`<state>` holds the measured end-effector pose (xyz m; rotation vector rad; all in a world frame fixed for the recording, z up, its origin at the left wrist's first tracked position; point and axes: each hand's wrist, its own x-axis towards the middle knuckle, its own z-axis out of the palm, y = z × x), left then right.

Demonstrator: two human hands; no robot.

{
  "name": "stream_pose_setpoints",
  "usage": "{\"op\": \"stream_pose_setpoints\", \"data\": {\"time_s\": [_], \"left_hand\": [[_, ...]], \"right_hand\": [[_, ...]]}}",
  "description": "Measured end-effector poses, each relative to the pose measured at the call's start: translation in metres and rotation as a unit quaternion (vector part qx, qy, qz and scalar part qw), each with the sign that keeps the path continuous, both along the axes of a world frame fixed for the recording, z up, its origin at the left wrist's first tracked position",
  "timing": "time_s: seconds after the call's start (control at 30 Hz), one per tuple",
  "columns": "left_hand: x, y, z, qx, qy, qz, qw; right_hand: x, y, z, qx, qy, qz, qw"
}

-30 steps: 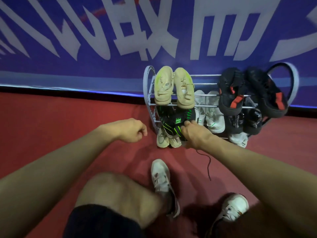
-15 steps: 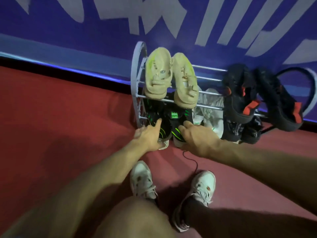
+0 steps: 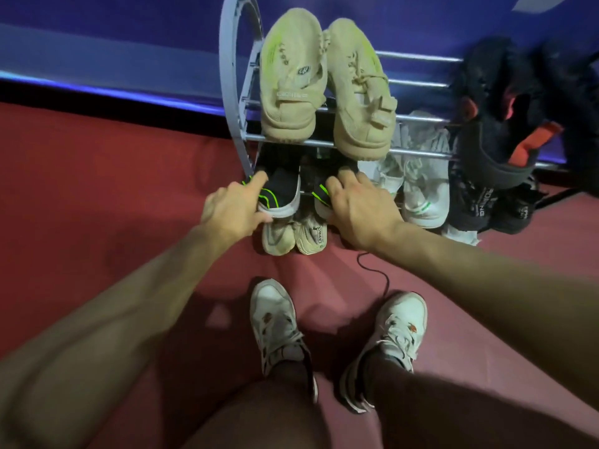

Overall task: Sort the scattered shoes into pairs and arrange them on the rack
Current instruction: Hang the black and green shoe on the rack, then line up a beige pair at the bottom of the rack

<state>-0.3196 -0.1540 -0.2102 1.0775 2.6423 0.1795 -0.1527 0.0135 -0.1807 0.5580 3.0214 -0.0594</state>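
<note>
red carpet [image 3: 97, 196] covers the floor, running to a blue wall [image 3: 113, 43] at the far side. against that wall stands the rack [image 3: 228, 102] — grey plastic end loop on the left, metal bars running right. the left hand [image 3: 231, 212] reaches to the middle tier and grips the left black shoe [image 3: 282, 192] at its heel: forefinger laid along the shoe's left side, thumb curled under the white sole. that shoe is black with green stripes and sits heel toward the near side. just to its right the right black shoe [image 3: 321, 197] lies beside it on the same tier, mostly covered by the right hand [image 3: 359, 205], whose fingers are spread and bent down over the shoe's top — whether they clamp it or only press on it i cannot tell. above both, on the top tier, a pair of beige sneakers [image 3: 324, 85] rests side by side, heels hanging over the near bar. below the black pair, two beige heels [image 3: 293, 233] poke out at floor level. further right sit white sneakers with green marks [image 3: 424, 189], then black sandals with red straps [image 3: 499, 137] at the far right, blurred. a thin black cord [image 3: 376, 273] trails on the carpet under the right wrist. near the bottom, the person's own white sneakers [image 3: 278, 322] stand on the carpet.
</note>
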Motion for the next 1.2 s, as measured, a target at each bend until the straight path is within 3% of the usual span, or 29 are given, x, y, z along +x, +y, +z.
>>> {"op": "stream_pose_setpoints", "data": {"time_s": [0.2,0.4,0.57,0.63,0.8,0.93,1.03,1.2], "left_hand": [[0.004,0.01,-0.003,0.02,0.001,0.015,1.0],[0.007,0.022,-0.01,0.076,-0.025,0.087,0.993],[0.039,-0.008,-0.029,0.23,-0.037,0.1,0.968],[0.052,-0.022,-0.054,0.267,-0.039,0.073,0.96],[0.066,-0.029,-0.131,0.158,0.005,-0.005,0.987],[0.068,-0.015,-0.17,0.055,0.02,0.01,0.998],[0.07,-0.004,-0.191,0.057,0.024,0.071,0.996],[0.067,0.01,-0.21,0.136,-0.003,0.107,0.985]], "right_hand": [[-0.022,-0.003,-0.02,-0.023,0.023,-0.067,0.997],[-0.027,-0.007,-0.044,-0.033,0.037,-0.048,0.998],[0.029,-0.021,-0.037,-0.067,0.173,0.024,0.982],[0.059,-0.034,-0.045,-0.091,0.183,0.062,0.977],[0.071,-0.043,-0.112,-0.174,0.019,0.056,0.983],[0.031,-0.026,-0.17,-0.189,0.013,0.002,0.982],[0.009,-0.02,-0.2,-0.183,0.014,-0.037,0.982],[0.016,-0.017,-0.212,-0.185,0.043,-0.07,0.979]]}}
